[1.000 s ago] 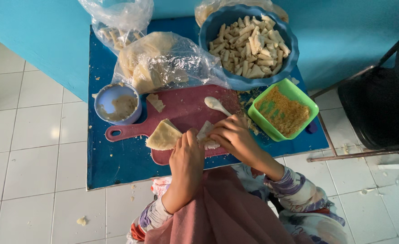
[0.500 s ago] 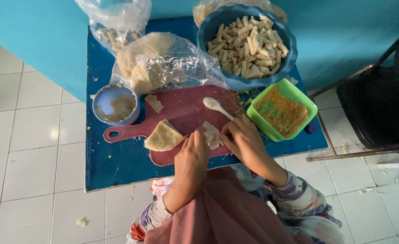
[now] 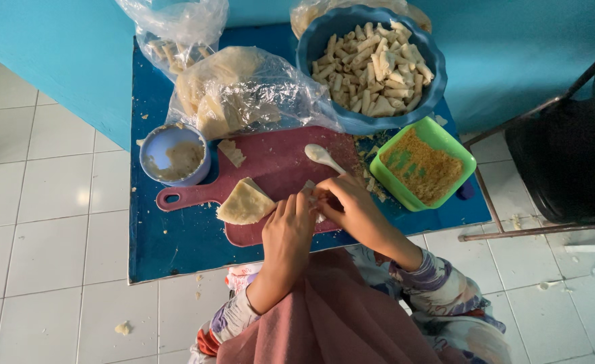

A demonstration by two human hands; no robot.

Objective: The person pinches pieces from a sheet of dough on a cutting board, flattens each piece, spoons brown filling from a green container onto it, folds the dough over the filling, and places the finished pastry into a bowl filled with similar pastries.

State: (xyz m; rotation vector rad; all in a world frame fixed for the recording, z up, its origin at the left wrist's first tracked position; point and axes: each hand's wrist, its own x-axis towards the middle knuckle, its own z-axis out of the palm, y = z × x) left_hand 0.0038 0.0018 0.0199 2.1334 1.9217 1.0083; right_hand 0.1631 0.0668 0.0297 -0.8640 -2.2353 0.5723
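Most of the small pale wrapper [image 3: 309, 193] is hidden: only a corner shows between the fingertips of both hands, so its shape and whether it is filled cannot be made out. The left hand [image 3: 287, 232] lies with fingers bent over it, pinching at its edge; the right hand [image 3: 350, 207] curls around it from the other side, fingers closed on the same piece. Both press it down on the dark red cutting board [image 3: 270, 162], whose near end is covered by the hands.

Just left of the left hand lies a folded stack of pale wrappers [image 3: 245, 203] on the board. Just beyond the right hand rests a white spoon [image 3: 323, 156], and a small scrap of dough [image 3: 230, 152] lies farther off to the left. Beyond the board's handle stands a small blue bowl [image 3: 174, 154] with a beige paste. Right of the right hand sits a green tub [image 3: 423, 163] of orange-brown crumbs. Farther ahead are a large blue bowl [image 3: 370, 64] of rolled pieces and clear plastic bags [image 3: 243, 91], their contents blurred by the film. All rest on the blue tabletop [image 3: 176, 249].
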